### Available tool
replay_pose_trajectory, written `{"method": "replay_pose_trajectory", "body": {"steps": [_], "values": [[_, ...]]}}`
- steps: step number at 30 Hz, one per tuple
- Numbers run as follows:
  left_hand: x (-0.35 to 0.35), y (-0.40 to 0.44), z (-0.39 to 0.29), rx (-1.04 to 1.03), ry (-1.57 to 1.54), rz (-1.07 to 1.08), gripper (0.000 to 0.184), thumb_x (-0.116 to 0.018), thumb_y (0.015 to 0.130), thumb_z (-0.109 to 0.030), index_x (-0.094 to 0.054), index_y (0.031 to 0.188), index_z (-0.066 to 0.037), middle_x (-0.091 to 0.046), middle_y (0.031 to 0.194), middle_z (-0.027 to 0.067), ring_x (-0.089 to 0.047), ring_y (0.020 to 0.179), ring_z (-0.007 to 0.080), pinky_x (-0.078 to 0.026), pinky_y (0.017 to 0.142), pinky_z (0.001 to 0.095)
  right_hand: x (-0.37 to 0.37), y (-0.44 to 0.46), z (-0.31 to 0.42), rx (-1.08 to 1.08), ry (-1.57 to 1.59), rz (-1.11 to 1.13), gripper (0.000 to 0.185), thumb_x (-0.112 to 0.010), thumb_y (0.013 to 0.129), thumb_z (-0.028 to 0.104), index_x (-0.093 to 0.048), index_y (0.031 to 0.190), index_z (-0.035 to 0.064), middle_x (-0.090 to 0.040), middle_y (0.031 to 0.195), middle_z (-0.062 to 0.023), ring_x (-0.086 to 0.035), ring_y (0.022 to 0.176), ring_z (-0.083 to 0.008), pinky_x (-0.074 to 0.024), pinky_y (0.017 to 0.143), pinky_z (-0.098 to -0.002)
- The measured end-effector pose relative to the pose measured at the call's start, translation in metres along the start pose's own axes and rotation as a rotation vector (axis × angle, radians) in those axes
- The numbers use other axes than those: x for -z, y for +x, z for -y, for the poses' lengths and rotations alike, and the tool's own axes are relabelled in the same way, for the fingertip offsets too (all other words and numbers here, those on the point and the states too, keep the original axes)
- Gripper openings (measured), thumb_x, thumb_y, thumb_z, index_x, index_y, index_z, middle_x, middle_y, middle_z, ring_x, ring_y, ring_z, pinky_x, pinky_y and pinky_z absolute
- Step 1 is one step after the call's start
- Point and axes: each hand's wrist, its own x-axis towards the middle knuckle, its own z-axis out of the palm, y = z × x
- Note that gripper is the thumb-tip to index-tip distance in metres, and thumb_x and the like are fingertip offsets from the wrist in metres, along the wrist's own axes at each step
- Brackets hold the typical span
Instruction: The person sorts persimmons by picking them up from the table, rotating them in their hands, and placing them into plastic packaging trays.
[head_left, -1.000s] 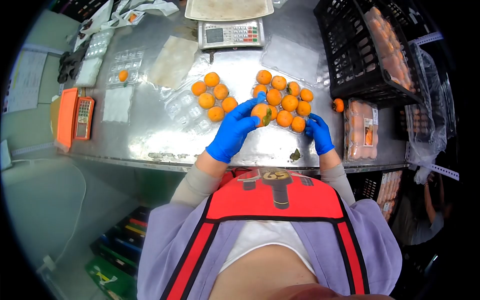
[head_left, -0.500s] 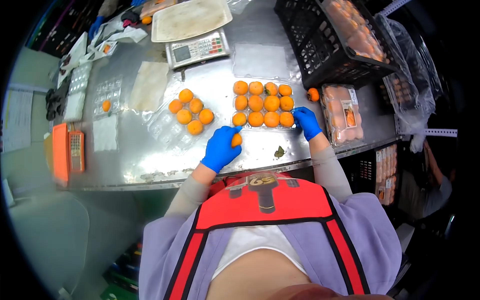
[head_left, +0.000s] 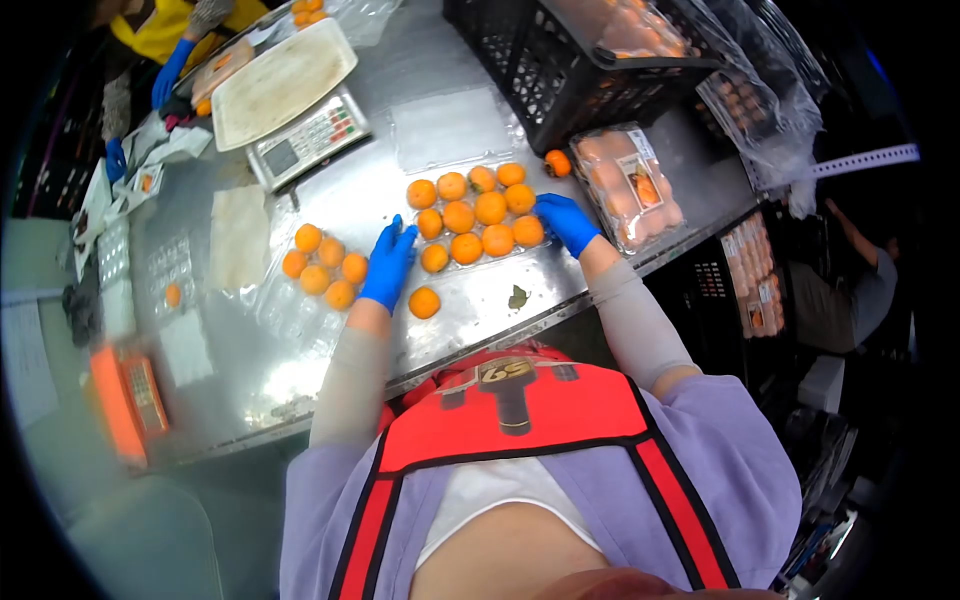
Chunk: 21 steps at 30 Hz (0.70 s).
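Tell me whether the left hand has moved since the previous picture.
Yes, the left hand has moved away from the metal table's near edge.

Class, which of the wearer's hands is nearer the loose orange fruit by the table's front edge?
Left. The left hand is just beyond and left of the loose fruit; the right hand is farther, right of the fruit rows.
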Motion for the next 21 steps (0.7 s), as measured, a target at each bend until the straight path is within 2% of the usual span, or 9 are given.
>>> {"method": "replay_pose_trajectory", "body": {"steps": [1,3,5,8,11,15,17,19,21], "values": [[-0.005,0.008,-0.002,0.134,-0.165,0.039,0.06,-0.06,0.088,-0.04,-0.045,0.135,-0.006,-0.058,0.102,0.0062,-0.054,0.085,0.0135,-0.046,0.075,0.0286,-0.002,-0.004,0.006,0.031,-0.014,0.006,0.026,-0.057,0.084,0.016,-0.063,0.103,0.0007,-0.063,0.088,-0.0072,-0.058,0.075,-0.0143,-0.0476,0.068,-0.0275],[-0.013,0.006,-0.007,0.133,-0.064,-0.015,0.058,-0.058,0.089,-0.042,-0.047,0.132,-0.004,-0.058,0.107,0.0068,-0.054,0.088,0.0142,-0.046,0.076,0.0276,-0.003,-0.008,0.005,0.061,-0.029,0.018,0.028,-0.057,0.084,0.015,-0.062,0.107,0.0004,-0.063,0.089,-0.0068,-0.057,0.075,-0.0133,-0.0477,0.067,-0.0264],[-0.021,-0.002,-0.013,-0.075,0.029,-0.06,0.058,-0.059,0.088,-0.043,-0.049,0.129,-0.002,-0.058,0.109,0.0076,-0.054,0.091,0.0141,-0.045,0.078,0.0275,-0.005,-0.008,-0.002,0.297,-0.049,-0.001,0.034,-0.058,0.085,0.014,-0.06,0.115,0.0003,-0.063,0.089,-0.0064,-0.057,0.074,-0.0107,-0.0473,0.066,-0.0247],[-0.028,-0.001,-0.004,-0.185,0.065,-0.141,0.058,-0.065,0.085,-0.041,-0.052,0.125,0.0,-0.06,0.099,0.0068,-0.054,0.085,0.013,-0.046,0.074,0.0272,-0.004,-0.018,-0.002,0.446,-0.106,-0.024,0.035,-0.057,0.086,0.013,-0.058,0.118,0.0004,-0.061,0.082,-0.0034,-0.054,0.071,-0.0083,-0.0463,0.065,-0.0236],[-0.031,-0.019,-0.018,-0.292,0.128,-0.236,0.056,-0.069,0.082,-0.037,-0.055,0.123,-0.001,-0.057,0.084,0.0028,-0.05,0.072,0.0104,-0.045,0.065,0.0263,-0.005,-0.054,0.025,0.447,-0.166,-0.044,0.038,-0.057,0.086,0.008,-0.054,0.123,-0.0032,-0.055,0.079,0.002,-0.049,0.071,-0.0052,-0.0436,0.067,-0.021],[-0.024,-0.041,-0.051,-0.344,0.056,-0.192,0.053,-0.067,0.085,-0.033,-0.053,0.126,-0.002,-0.055,0.082,0.0012,-0.05,0.073,0.0094,-0.044,0.067,0.025,0.001,-0.07,0.05,0.594,-0.082,-0.068,0.037,-0.057,0.087,0.006,-0.054,0.124,-0.0001,-0.05,0.077,0.0038,-0.047,0.07,-0.0042,-0.0419,0.065,-0.0193],[-0.02,-0.055,-0.082,-0.405,0.007,-0.182,0.052,-0.066,0.086,-0.031,-0.052,0.127,-0.002,-0.055,0.081,0.0008,-0.05,0.074,0.0094,-0.044,0.068,0.0246,-0.003,-0.089,0.084,0.583,-0.06,-0.081,0.039,-0.055,0.088,0.005,-0.051,0.127,-0.0015,-0.05,0.084,0.0037,-0.046,0.075,-0.004,-0.0401,0.07,-0.0179],[-0.012,-0.067,-0.119,-0.424,-0.064,-0.109,0.051,-0.065,0.088,-0.029,-0.051,0.129,-0.001,-0.057,0.086,0.001,-0.051,0.077,0.0088,-0.044,0.071,0.0242,-0.007,-0.103,0.123,0.592,-0.037,-0.075,0.039,-0.054,0.089,0.006,-0.05,0.127,-0.0023,-0.057,0.094,0.0006,-0.052,0.084,-0.0057,-0.0425,0.077,-0.0195],[0.001,-0.064,-0.151,-0.464,-0.179,-0.074,0.051,-0.064,0.088,-0.028,-0.05,0.129,-0.001,-0.058,0.093,0.0013,-0.051,0.081,0.0081,-0.044,0.073,0.0247,-0.021,-0.097,0.155,0.714,0.088,-0.056,0.039,-0.053,0.09,0.008,-0.05,0.127,-0.0025,-0.06,0.109,-0.0054,-0.056,0.098,-0.0102,-0.0436,0.086,-0.0233]]}}
